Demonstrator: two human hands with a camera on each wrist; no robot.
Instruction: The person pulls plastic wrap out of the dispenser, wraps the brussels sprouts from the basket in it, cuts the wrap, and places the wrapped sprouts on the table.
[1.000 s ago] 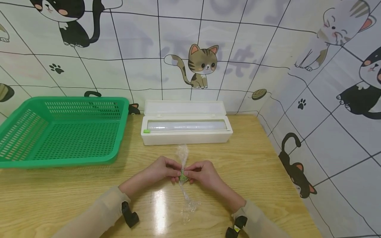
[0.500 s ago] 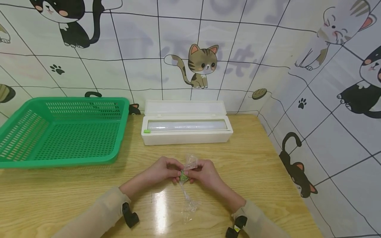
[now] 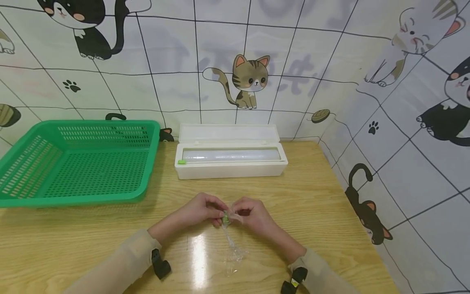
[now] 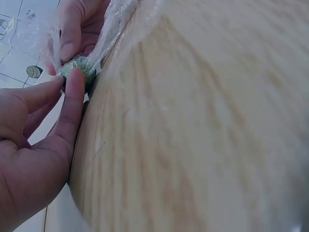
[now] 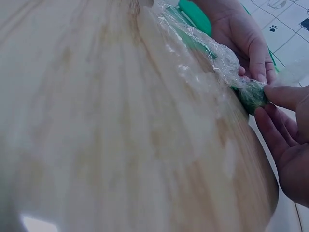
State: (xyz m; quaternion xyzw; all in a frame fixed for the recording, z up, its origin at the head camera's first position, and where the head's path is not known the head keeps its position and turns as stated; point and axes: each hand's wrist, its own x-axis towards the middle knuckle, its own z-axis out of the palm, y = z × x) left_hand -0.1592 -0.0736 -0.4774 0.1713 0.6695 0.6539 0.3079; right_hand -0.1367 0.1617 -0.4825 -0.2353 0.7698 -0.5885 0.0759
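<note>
Our left hand (image 3: 202, 210) clamps thumb and fingers on a small green item (image 3: 225, 219) over the wooden table (image 3: 312, 196), before the open white box (image 3: 232, 170), while our right hand (image 3: 254, 214) pinches clear film (image 3: 231, 244) at the item's edge. We judge wrapping under way; the next move calls for tucking the loose end snugly without slackening the left grip.
</note>
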